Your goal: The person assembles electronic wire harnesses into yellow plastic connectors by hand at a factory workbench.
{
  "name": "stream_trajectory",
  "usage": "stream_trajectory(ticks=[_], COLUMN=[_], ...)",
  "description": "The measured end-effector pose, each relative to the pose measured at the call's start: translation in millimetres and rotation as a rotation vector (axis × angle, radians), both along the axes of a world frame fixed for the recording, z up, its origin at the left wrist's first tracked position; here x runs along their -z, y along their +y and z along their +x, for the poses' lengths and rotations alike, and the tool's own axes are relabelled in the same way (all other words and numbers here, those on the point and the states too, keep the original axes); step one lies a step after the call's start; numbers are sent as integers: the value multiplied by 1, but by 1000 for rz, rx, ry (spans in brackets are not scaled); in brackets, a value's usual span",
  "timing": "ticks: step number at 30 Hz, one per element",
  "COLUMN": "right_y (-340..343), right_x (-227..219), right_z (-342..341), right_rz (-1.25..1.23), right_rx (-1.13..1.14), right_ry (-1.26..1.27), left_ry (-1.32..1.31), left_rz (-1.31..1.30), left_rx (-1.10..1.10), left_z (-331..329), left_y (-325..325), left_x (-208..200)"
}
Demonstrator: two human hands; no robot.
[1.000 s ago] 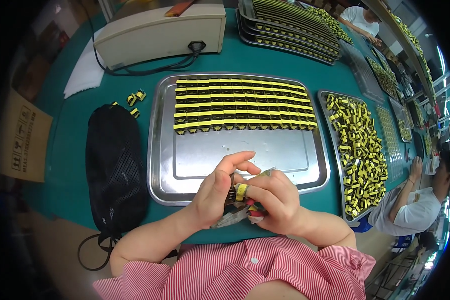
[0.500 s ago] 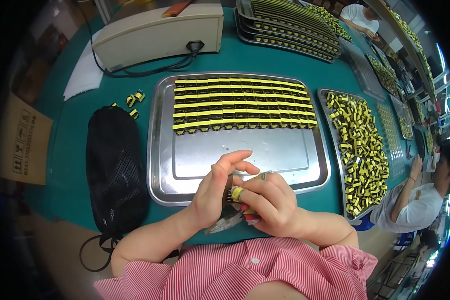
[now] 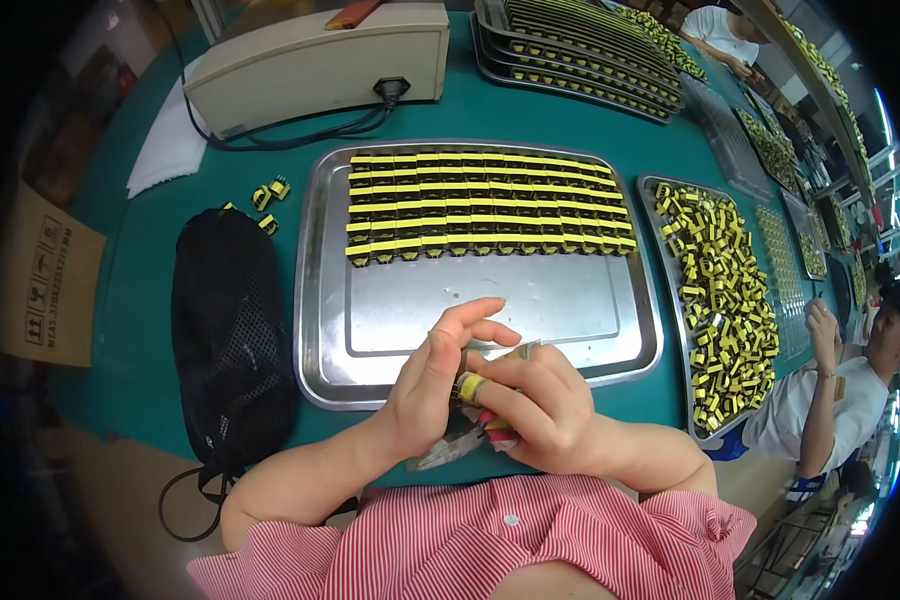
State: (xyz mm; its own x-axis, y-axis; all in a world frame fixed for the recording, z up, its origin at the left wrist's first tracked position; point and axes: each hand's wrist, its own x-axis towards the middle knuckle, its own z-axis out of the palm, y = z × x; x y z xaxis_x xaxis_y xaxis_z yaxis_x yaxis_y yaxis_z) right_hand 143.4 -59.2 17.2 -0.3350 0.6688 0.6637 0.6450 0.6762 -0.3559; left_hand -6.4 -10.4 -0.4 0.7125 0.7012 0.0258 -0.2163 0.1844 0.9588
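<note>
Close in front of my body, both hands meet over the near rim of a metal tray (image 3: 410,310). Pinched by my right hand (image 3: 545,400) is a small yellow-and-black transformer (image 3: 471,386), its metal pins toward my left palm. Beside it, my left hand (image 3: 428,385) has its thumb raised and upper fingers stretched apart; its lower fingers are hidden. A crumpled greyish strip (image 3: 442,452) and something pink-red (image 3: 498,430) show below the right fingers; I cannot make out what they are. Rows of yellow-topped transformers (image 3: 485,205) fill the tray's far half.
At the right is a tray heaped with loose transformers (image 3: 720,310). A black mesh bag (image 3: 232,340) lies left, near a few loose transformers (image 3: 270,192). Behind stand a beige machine (image 3: 320,75) with a black cord and stacked full trays (image 3: 580,60). A co-worker (image 3: 820,400) sits at right.
My hands stay almost in place, with the transformer tilting slightly between them. At the right, the co-worker's forearm has risen and the hand has moved up.
</note>
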Motion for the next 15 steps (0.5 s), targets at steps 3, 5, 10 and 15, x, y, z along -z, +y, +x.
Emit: stream_trajectory(ticks=[3,5,10,15], right_y=[1,2,2,2], right_x=[3,4,3,1], right_z=[1,3,3,3], right_rz=[-25,-56,-101,-137], right_rx=[-50,-78,-87,-71], right_ry=[46,99,128,152], left_ry=[21,22,1,-42], left_rz=[-58,-172,-223,-221], left_rx=[10,42,56,42], left_z=[1,1,1,3], left_y=[0,1,1,0], left_x=[-5,-9,-7,-3])
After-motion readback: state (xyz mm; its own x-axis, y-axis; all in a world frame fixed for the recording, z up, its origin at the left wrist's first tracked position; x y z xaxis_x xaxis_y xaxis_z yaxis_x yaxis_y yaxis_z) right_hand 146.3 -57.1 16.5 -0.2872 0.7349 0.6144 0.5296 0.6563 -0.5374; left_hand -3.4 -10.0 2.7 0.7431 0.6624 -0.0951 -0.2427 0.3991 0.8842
